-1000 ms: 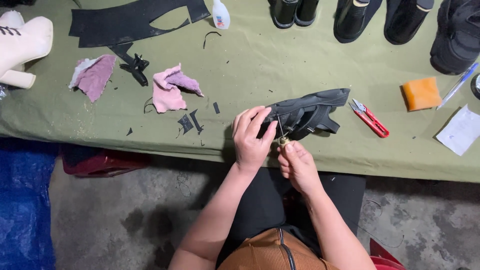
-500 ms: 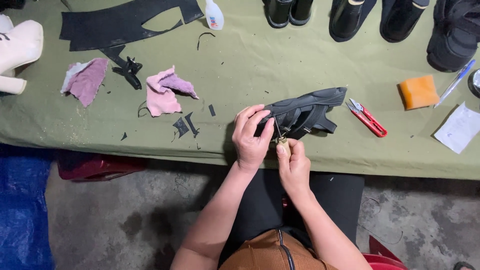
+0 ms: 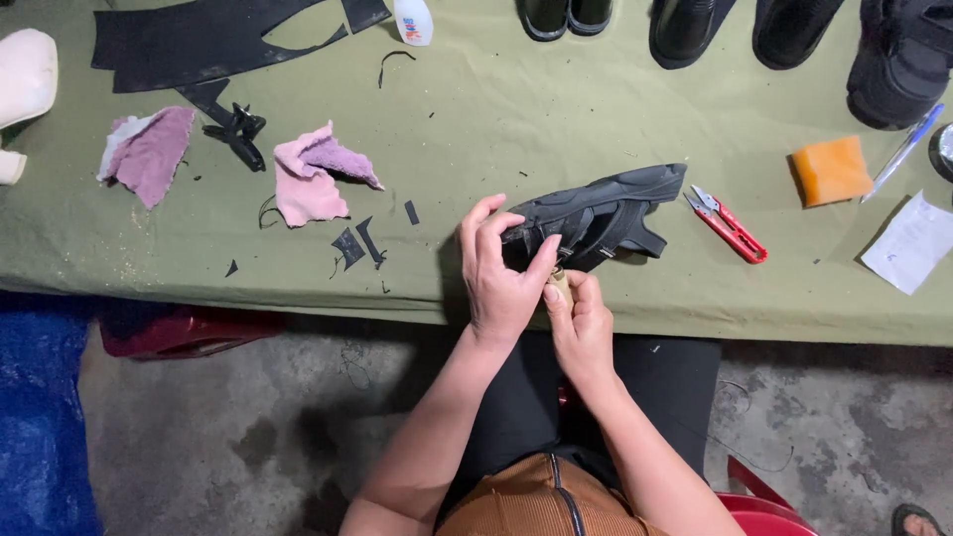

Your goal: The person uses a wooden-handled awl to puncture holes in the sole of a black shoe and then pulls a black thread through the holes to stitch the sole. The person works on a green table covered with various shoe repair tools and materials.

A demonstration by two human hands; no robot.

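Black strappy sandal (image 3: pixel 606 213) lies on the green table (image 3: pixel 496 109) near its front edge, long axis running up-right from the left hand (image 3: pixel 499 273) pinching its near end, while the right hand (image 3: pixel 581 323) just below closes on a small tan tool (image 3: pixel 558 281).

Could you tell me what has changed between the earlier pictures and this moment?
Very little. The left hand still grips the near end of the black sandal, and the right hand still presses a small tan tool against it; the right hand has crept slightly closer to the left. The red-handled snips, orange sponge and pink cloth scraps lie where they were on the green table cover.
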